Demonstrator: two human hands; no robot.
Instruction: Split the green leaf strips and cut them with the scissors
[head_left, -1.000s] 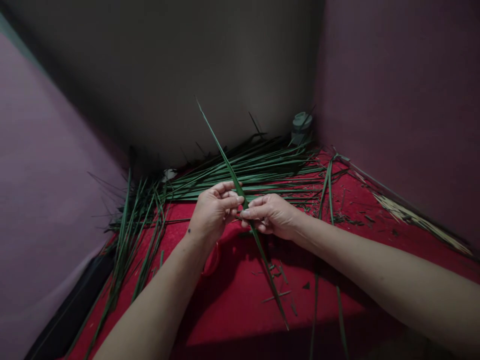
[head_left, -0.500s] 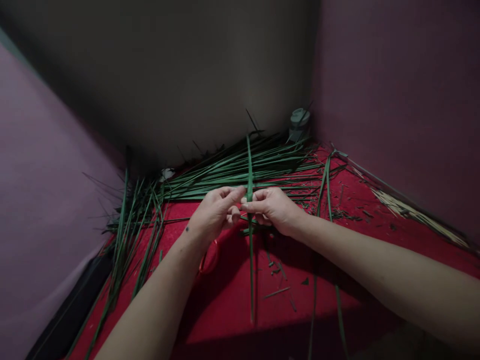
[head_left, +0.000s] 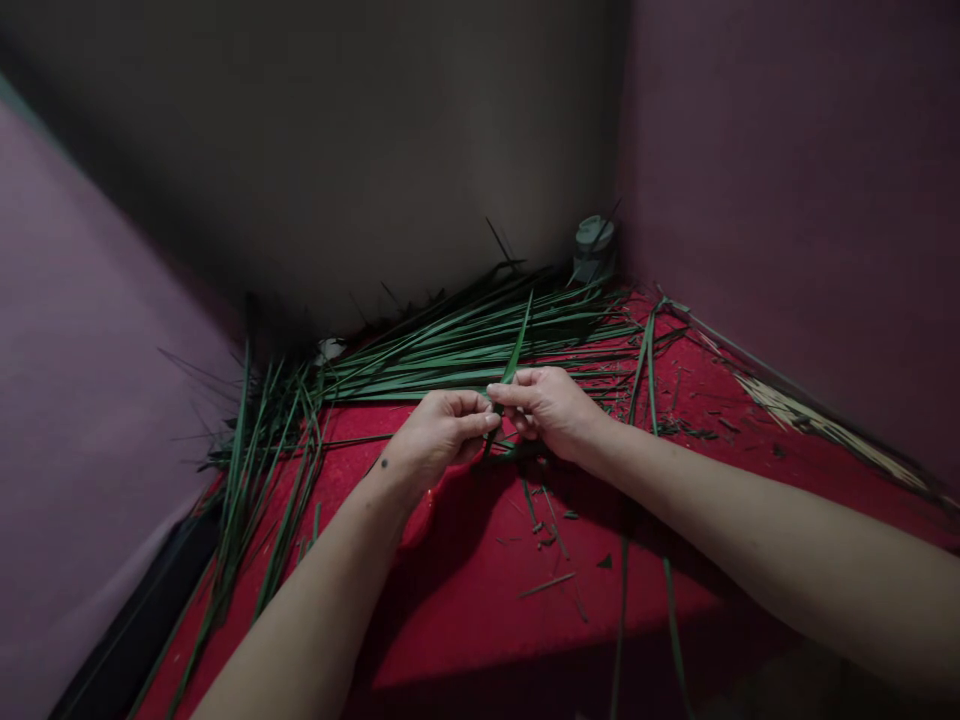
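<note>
Left hand [head_left: 439, 432]: fingers curled, pinching a green leaf [head_left: 516, 350] at its lower part.
Right hand [head_left: 550, 408]: thumb and forefinger pinching the same leaf, touching the left.
Leaf: slants up above a red cloth [head_left: 480, 560].
Beyond: leaf pile [head_left: 480, 340], grey jar [head_left: 594, 248] in corner.
Writing: none readable.

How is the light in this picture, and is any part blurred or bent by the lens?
Head view: dim light, brightest on the red cloth; the arms cast dark shadows on it. The left hand, right hand and the green leaf they pinch look fairly sharp. Walls lean and the edges are soft, from a wide lens.
</note>
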